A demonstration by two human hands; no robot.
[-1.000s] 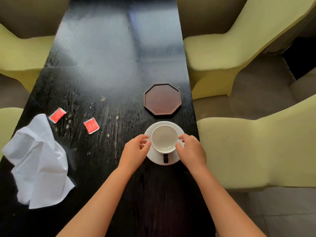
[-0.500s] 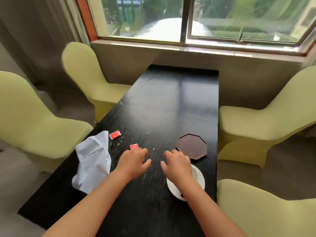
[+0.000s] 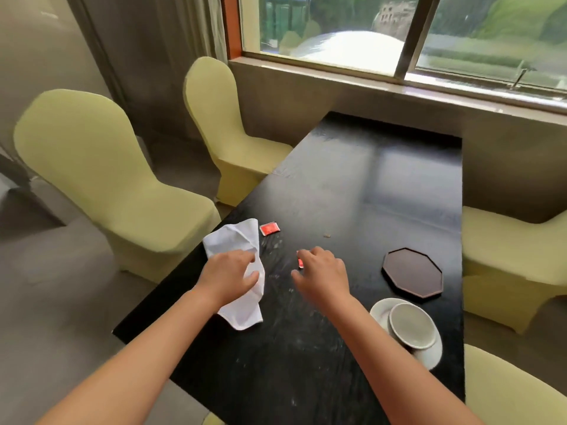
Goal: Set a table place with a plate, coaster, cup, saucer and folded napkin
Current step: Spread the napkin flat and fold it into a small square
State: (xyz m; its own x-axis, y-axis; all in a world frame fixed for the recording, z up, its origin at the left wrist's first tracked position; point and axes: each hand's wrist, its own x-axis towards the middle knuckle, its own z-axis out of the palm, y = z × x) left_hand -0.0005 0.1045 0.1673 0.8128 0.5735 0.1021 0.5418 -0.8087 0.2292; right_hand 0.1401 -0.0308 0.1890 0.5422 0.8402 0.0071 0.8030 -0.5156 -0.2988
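A crumpled white napkin [image 3: 237, 240] lies at the left edge of the black table [image 3: 383, 185]. My left hand [image 3: 228, 276] rests on top of it, fingers curled into the cloth. My right hand [image 3: 323, 276] hovers over the table a little to the right, fingers spread, holding nothing. A white cup [image 3: 412, 325] sits in a white saucer [image 3: 432, 352] near the right edge of the table. Beyond it lies a dark octagonal coaster [image 3: 412, 273]. No plate is in view.
Two small red sachets lie on the table: one [image 3: 269, 229] beyond the napkin, the other [image 3: 300, 263] partly hidden by my right hand. Yellow-green covered chairs [image 3: 101, 179] stand along both long sides. A window sill [image 3: 399, 84] runs behind the far end.
Both hands left the cup and saucer and moved left. The left hand now lies on the napkin. The camera swung up and to the left.
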